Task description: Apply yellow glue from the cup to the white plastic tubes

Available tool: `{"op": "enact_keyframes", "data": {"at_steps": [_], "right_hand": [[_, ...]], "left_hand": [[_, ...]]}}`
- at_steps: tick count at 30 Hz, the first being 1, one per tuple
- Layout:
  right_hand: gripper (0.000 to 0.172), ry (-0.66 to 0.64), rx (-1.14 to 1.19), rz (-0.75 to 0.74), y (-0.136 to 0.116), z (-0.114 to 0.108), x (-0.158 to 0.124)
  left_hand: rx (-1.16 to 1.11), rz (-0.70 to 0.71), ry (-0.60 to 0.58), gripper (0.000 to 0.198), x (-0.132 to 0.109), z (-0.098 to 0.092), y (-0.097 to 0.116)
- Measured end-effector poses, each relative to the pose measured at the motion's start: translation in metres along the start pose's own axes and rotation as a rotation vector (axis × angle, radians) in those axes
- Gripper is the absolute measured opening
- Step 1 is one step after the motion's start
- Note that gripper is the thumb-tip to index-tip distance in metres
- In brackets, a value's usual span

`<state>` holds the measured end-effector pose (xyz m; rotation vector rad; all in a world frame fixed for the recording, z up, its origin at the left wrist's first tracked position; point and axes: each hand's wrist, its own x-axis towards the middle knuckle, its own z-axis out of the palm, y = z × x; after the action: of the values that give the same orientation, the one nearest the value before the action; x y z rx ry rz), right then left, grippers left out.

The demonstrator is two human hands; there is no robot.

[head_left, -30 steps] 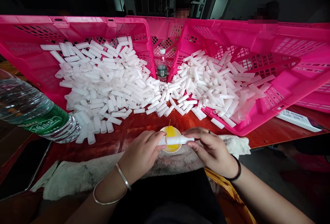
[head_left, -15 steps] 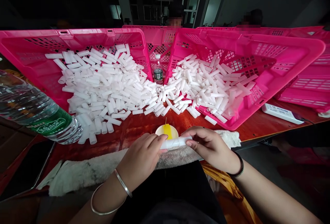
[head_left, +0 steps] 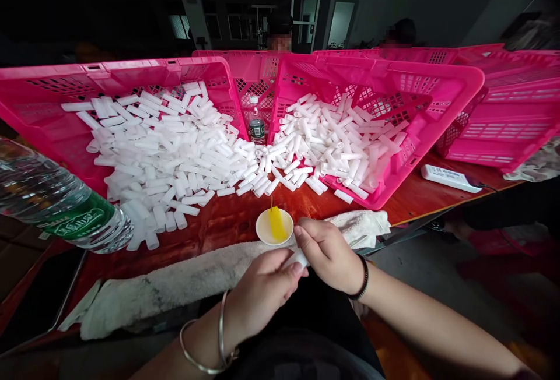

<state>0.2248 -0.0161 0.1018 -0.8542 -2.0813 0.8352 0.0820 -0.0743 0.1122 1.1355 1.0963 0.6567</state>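
Between my hands is a short white plastic tube (head_left: 296,259), tilted and partly covered by fingers. My left hand (head_left: 259,294), with bangles at the wrist, grips its near end between thumb and fingers. My right hand (head_left: 329,256), with a dark band at the wrist, is closed round the far part of it. Just beyond my hands, a small white dish (head_left: 261,229) holds a yellow block-like piece (head_left: 277,225) with a thin stick rising from it. Many similar white tubes lie in a left heap (head_left: 170,152) and a right heap (head_left: 328,135).
Two tipped pink crates (head_left: 231,94) (head_left: 441,112) spill tubes onto the red table (head_left: 219,217). A large water bottle (head_left: 65,199) leans at left, near a dark phone-like slab (head_left: 44,292). A rolled towel (head_left: 166,275) lines the near edge. A white power strip (head_left: 450,178) lies at right.
Both hands have come nearer to me and closer together. The tube has turned from nearly level to slanting, and my right hand now wraps it, hiding more. The dish shows more fully.
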Motion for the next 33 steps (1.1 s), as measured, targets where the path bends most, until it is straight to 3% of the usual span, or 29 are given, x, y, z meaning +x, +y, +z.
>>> {"op": "enact_keyframes", "data": {"at_steps": [3,5,6,7,8,10,12,14,16,19,22,25,28,30,33], "right_hand": [[0.037,-0.002,-0.064,0.038,-0.004,-0.014,-0.014],[0.037,-0.056,-0.19,0.094,0.005,-0.039,-0.035],[0.036,-0.095,-0.272,0.152,0.013,-0.055,-0.048],[0.034,-0.19,-0.353,0.237,0.024,-0.071,-0.063],[0.029,-0.302,-0.424,0.309,0.037,-0.086,-0.077],[0.022,-0.351,-0.544,0.394,0.064,-0.108,-0.095],[0.033,-0.325,-0.614,0.421,0.085,-0.115,-0.091],[0.03,-0.289,-0.646,0.406,0.098,-0.107,-0.059],[0.028,-0.259,-0.694,0.407,0.107,-0.09,-0.009],[0.028,-0.181,-0.806,0.496,0.123,-0.057,0.061],[0.023,-0.209,-0.836,0.551,0.143,-0.033,0.095],[0.02,-0.235,-0.849,0.566,0.148,-0.027,0.093],[0.023,-0.224,-0.851,0.542,0.136,-0.032,0.073],[0.028,-0.219,-0.706,0.387,0.125,-0.034,0.058],[0.031,-0.23,-0.283,0.019,0.116,-0.029,0.041]], "left_hand": [[0.402,0.175,0.022,0.026,-0.003,-0.004,0.0],[0.664,0.233,0.062,0.039,-0.002,-0.033,-0.006],[0.795,0.246,0.137,0.049,-0.001,-0.057,-0.01],[0.94,0.243,0.293,0.05,0.001,-0.086,-0.015],[1.085,0.204,0.469,0.048,0.003,-0.118,-0.021],[1.339,0.05,0.656,0.043,0.008,-0.183,-0.032],[1.447,-0.112,0.638,0.039,0.013,-0.233,-0.04],[1.464,-0.141,0.569,0.038,0.018,-0.26,-0.042],[1.464,-0.126,0.523,0.038,0.022,-0.265,-0.042],[1.471,-0.13,0.524,0.036,0.026,-0.254,-0.04],[1.464,-0.139,0.536,0.037,0.025,-0.244,-0.041],[1.45,-0.114,0.514,0.042,0.023,-0.244,-0.042],[1.443,-0.078,0.498,0.043,0.028,-0.249,-0.043],[1.444,-0.068,0.5,0.043,0.035,-0.253,-0.044],[1.446,-0.063,0.508,0.039,0.046,-0.254,-0.048]]}}
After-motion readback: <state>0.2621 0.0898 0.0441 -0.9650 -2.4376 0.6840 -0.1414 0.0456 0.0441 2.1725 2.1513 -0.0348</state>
